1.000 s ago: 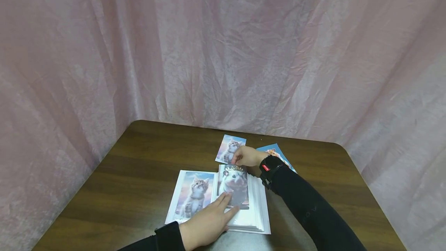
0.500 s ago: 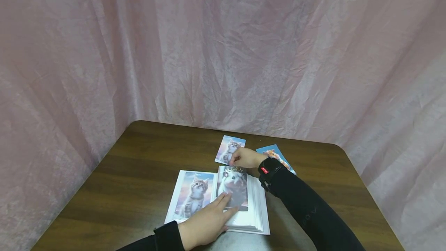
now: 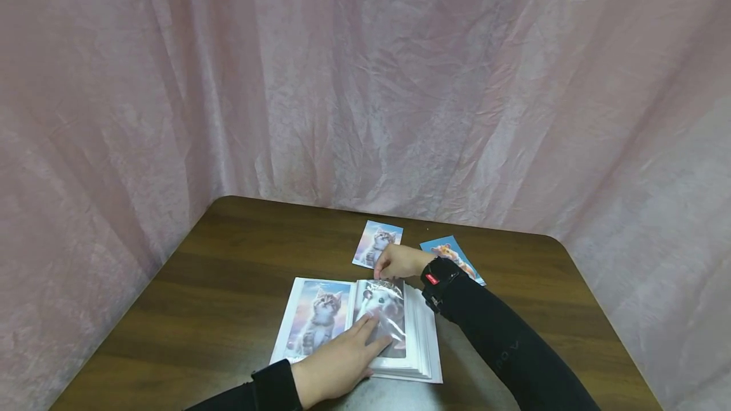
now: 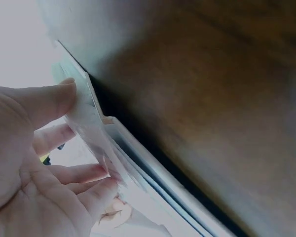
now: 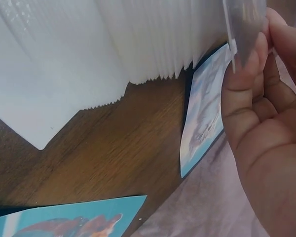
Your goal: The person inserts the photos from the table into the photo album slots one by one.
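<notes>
An open photo album with white pages lies on the table. Its left page shows a kitten picture. In the clear pocket of the right page sits a photo card of a pale furry animal, glare across its surface. My left hand rests on that page, fingers spread and pressing the card's lower part. At the pocket's top edge my right hand pinches the card's upper end between thumb and fingers. In the right wrist view those fingertips meet at the clear edge, partly hiding the card.
Behind the album lies another kitten card, partly covered by my right hand. A blue card with an orange animal lies to its right, under the right forearm in this view. A pink curtain hangs behind the wooden table.
The pale animal's card has slid down towards me into the pocket, and my right hand has come down slightly with it. My left hand stays in place on the page.
</notes>
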Tool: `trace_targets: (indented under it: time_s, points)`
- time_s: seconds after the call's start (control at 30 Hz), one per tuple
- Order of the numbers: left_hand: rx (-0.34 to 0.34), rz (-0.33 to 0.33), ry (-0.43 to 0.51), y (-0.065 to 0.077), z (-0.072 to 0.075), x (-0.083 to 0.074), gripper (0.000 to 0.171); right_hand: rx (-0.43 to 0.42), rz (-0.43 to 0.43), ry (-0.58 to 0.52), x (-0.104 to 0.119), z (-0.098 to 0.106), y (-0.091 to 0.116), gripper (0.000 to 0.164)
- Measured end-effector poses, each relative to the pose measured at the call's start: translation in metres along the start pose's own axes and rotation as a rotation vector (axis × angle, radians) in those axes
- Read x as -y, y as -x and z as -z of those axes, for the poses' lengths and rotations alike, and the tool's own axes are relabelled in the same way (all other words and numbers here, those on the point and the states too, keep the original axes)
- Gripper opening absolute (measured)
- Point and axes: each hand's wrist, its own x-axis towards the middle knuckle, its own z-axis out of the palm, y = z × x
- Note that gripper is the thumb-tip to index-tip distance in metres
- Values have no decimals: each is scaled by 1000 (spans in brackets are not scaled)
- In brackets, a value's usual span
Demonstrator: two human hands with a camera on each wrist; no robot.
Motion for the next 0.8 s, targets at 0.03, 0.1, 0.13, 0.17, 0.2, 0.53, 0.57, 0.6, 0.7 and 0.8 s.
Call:
trace_targets:
  time_s: [0.03, 0.1, 0.13, 0.17, 0.2, 0.53, 0.57, 0.6, 0.7, 0.8]
  points:
    - [0, 1, 5, 0, 0, 0, 58, 6, -1, -10, 1, 0, 0, 15]
    - [6, 4, 17, 0, 0, 0, 58, 12, 6, -25, 0, -1, 0, 15]
    - [9, 6, 23, 0, 1, 0, 58, 14, 11, -31, 0, -2, 0, 15]
    - [14, 7, 30, 0, 1, -1, 58, 17, 14, -35, 0, -2, 0, 15]
    - [17, 8, 35, 0, 1, -1, 58, 18, 17, -36, 0, -3, 0, 15]
    - [24, 15, 64, 0, -2, 2, 57, 32, 27, -41, -3, -9, 2, 13]
    - [24, 13, 65, 1, -2, 3, 56, 28, 30, -40, -3, -9, 2, 13]
    - [23, 11, 63, 1, -3, 3, 56, 24, 32, -42, -3, -9, 2, 13]
    - [12, 5, 61, 1, -4, 3, 56, 17, 41, -40, -4, -10, 3, 12]
    - [10, 6, 67, 1, -3, 3, 56, 16, 49, -43, -4, -10, 5, 12]
